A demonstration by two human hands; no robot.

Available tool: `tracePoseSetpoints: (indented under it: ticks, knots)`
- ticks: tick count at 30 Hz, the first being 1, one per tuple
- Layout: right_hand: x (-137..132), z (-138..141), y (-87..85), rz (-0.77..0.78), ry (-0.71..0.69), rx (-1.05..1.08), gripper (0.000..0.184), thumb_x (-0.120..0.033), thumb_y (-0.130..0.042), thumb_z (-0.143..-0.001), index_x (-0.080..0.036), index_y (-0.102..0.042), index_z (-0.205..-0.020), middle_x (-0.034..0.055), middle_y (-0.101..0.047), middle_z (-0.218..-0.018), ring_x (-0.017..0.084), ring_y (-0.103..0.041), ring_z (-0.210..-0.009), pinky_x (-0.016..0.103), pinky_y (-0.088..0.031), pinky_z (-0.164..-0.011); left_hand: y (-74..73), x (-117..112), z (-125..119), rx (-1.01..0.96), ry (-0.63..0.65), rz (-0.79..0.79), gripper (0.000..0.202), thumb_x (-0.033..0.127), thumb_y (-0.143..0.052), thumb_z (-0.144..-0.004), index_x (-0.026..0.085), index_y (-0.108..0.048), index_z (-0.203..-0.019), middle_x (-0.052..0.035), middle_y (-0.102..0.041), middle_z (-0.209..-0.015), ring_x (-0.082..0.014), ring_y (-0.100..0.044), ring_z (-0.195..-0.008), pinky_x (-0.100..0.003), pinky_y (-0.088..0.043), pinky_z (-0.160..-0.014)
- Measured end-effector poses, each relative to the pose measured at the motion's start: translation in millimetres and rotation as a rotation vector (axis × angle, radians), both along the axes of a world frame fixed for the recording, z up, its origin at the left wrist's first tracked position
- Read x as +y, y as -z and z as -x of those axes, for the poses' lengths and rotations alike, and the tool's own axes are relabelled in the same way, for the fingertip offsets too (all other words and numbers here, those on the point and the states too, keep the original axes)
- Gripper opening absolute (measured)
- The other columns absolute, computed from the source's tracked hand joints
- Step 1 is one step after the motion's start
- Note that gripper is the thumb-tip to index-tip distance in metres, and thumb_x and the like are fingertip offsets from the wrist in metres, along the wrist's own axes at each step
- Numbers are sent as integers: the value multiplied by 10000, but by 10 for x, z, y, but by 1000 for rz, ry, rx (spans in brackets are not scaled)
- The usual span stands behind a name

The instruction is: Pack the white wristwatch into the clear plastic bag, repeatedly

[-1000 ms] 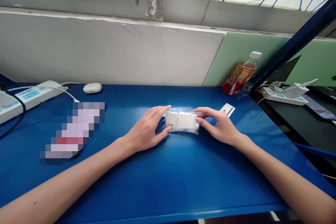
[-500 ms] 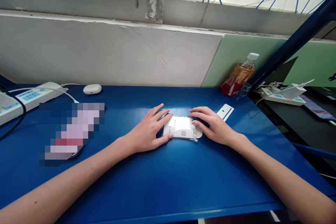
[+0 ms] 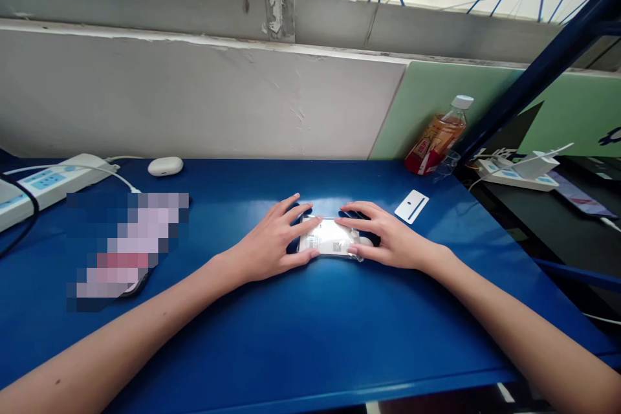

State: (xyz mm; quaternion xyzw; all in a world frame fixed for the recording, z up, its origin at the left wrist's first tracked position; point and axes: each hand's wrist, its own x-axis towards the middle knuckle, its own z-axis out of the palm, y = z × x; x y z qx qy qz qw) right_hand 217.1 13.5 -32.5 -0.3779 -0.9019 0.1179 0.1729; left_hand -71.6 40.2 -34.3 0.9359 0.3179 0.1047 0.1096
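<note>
A small white packet (image 3: 330, 242) in a clear plastic wrapper lies flat in the middle of the desk, with print and a square code on its face. My left hand (image 3: 281, 239) has its thumb on the near edge and its index finger on the far edge at the left end; the other fingers are spread. At the right end, my right hand (image 3: 388, 236) spans the packet the same way, thumb near and index finger far. Part of a pale rounded piece shows under my right fingers. Beyond that hand lies a white card (image 3: 411, 207) with a dark stripe.
The blue desk (image 3: 291, 349) meets a wall at the back. Left are a pixelated phone-like object (image 3: 140, 239), a white earbud case (image 3: 165, 167) and a power strip (image 3: 72, 178) with cables. A drink bottle (image 3: 434, 145) leans near the blue post (image 3: 528, 84) at right.
My right hand has shifted slightly left over the packet, its thumb and index finger now further along its edges. The white card shows fully now. The view has turned slightly.
</note>
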Motion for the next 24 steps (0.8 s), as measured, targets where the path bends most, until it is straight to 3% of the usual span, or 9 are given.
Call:
tracePoseSetpoints:
  ticks: [8, 18, 24]
  knots:
    - [-33, 34, -29, 15, 22, -8, 583, -499, -625, -883, -186, -583, -1372, 193, -507, -1450, 349, -463, -1349, 541, -421, -1084, -13, -18, -22, -2, -23, 0, 590, 580, -500, -939, 242, -511, -1424, -107, -454, -1508, -375, -246, -1465, -582, -262, -1159]
    - [-38, 25, -17, 7, 39, -9, 607, -510, -646, -863, -207, -574, -1384, 181, -484, -1474, 359, -466, -1348, 541, -425, -1080, 8, -28, -25, -68, -96, -55, 744, 667, -577, -849, 119, -545, -1350, -165, -544, -1414, -383, -349, -1417, -570, -260, -1169]
    - [-40, 14, -21, 23, 51, -39, 628, -530, -622, -872, -194, -554, -1399, 195, -439, -1502, 358, -430, -1375, 535, -413, -1091, -14, 1, -6, -80, -92, -11, 781, 709, -598, -802, 165, -538, -1359, -143, -553, -1412, -366, -404, -1389, -574, -232, -1177]
